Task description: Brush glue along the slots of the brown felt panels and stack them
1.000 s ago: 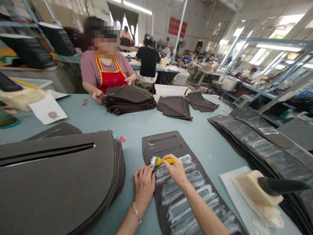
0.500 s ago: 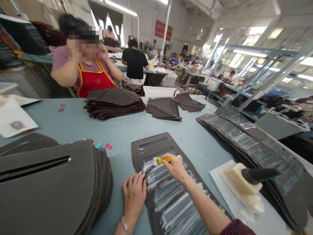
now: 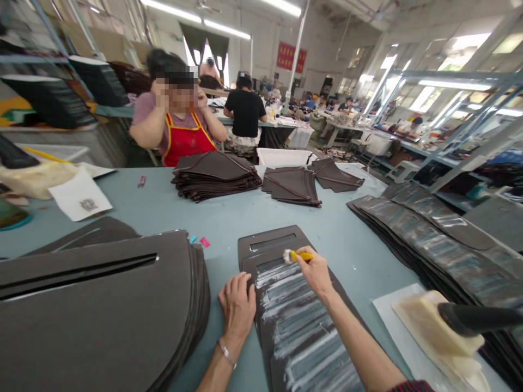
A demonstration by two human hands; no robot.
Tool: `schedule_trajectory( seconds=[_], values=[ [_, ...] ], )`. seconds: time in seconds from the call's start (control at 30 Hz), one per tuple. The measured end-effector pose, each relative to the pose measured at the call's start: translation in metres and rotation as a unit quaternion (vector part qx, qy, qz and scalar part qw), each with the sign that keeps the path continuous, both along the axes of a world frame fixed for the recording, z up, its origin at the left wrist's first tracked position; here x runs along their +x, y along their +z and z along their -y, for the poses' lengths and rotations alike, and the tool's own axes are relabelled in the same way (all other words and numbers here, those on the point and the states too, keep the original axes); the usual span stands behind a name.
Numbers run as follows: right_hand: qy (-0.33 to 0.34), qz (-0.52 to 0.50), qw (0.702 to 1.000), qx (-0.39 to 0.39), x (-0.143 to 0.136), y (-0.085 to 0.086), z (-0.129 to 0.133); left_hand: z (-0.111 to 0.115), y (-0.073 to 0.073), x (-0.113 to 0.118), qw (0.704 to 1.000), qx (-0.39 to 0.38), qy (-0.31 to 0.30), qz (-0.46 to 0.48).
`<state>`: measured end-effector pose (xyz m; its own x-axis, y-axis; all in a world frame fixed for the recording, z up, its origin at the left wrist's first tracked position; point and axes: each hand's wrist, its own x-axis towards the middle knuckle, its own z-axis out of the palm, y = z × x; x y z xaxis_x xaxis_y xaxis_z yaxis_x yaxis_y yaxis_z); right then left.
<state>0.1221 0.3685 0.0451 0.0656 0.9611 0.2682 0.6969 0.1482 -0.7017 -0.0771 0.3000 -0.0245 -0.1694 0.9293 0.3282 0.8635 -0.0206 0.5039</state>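
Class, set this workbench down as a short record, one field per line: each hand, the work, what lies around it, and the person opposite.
Right hand: grips a yellow-handled brush, bristles whitish
Left hand: at the left edge of the dark panels
Work: the panels overlap, slotted, streaked white
Left side: dark stack, slotted on top
Right side: white-streaked stack; nearer, a black-handled pale object
Far side: dark pile
Person opposite: red apron, both hands raised to the head

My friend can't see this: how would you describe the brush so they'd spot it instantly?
On the blue-green table, find the dark panel streaked with white. Over it, the right hand holds the brush. Unlike the dark panel, it is bright yellow with a whitish tip.
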Motion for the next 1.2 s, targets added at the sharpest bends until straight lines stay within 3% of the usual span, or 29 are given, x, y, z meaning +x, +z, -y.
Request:
schedule_trajectory(
  seconds=[0.1,0.17,0.27,0.33,0.4,0.47,0.53,0.57,0.63,0.7,0.73,0.87,0.97,1.1,1.2],
  values=[
    [0.091,-0.086,0.991,-0.056,-0.040,-0.010,0.002,-0.008,-0.004,-0.002,1.000,-0.013,-0.008,-0.026],
    [0.108,-0.113,0.983,-0.092,-0.043,-0.018,-0.006,-0.008,-0.006,-0.002,0.999,-0.016,-0.016,-0.041],
    [0.017,-0.080,0.992,-0.095,-0.017,-0.021,-0.024,-0.007,-0.006,-0.001,0.999,-0.013,-0.011,-0.052],
    [-0.066,-0.009,0.996,-0.052,0.000,-0.016,-0.031,-0.006,-0.007,0.000,0.998,-0.014,-0.005,-0.054],
    [-0.087,0.051,0.995,-0.001,0.004,-0.010,-0.029,-0.006,-0.008,0.000,0.998,-0.016,-0.001,-0.058],
    [-0.007,0.062,0.998,0.012,-0.001,-0.008,-0.022,-0.006,-0.011,0.000,0.998,-0.014,-0.004,-0.064],
    [0.086,0.039,0.995,-0.023,-0.004,-0.010,-0.019,-0.006,-0.015,-0.001,0.997,-0.010,-0.009,-0.071],
    [0.094,0.027,0.994,-0.045,0.000,-0.011,-0.020,-0.007,-0.017,-0.001,0.997,-0.008,-0.010,-0.073],
    [0.014,0.029,0.997,-0.065,0.017,-0.014,-0.027,-0.008,-0.019,-0.001,0.997,-0.004,-0.009,-0.075],
    [-0.103,0.064,0.991,-0.048,0.039,-0.015,-0.036,-0.009,-0.021,0.000,0.997,-0.001,-0.006,-0.077],
    [-0.125,0.086,0.988,-0.032,0.048,-0.016,-0.040,-0.009,-0.021,0.000,0.997,0.001,-0.004,-0.078],
    [-0.054,0.106,0.993,-0.015,0.059,-0.019,-0.042,-0.010,-0.023,0.001,0.997,0.010,0.003,-0.080],
    [-0.105,0.111,0.988,-0.012,0.058,-0.021,-0.038,-0.009,-0.024,0.001,0.996,0.012,0.005,-0.083],
    [-0.070,0.089,0.994,-0.008,0.065,-0.024,-0.036,-0.009,-0.025,0.001,0.997,0.016,0.004,-0.080],
    [-0.128,0.063,0.990,-0.004,0.069,-0.022,-0.034,-0.009,-0.026,0.001,0.997,0.020,0.005,-0.075]
  ],
)
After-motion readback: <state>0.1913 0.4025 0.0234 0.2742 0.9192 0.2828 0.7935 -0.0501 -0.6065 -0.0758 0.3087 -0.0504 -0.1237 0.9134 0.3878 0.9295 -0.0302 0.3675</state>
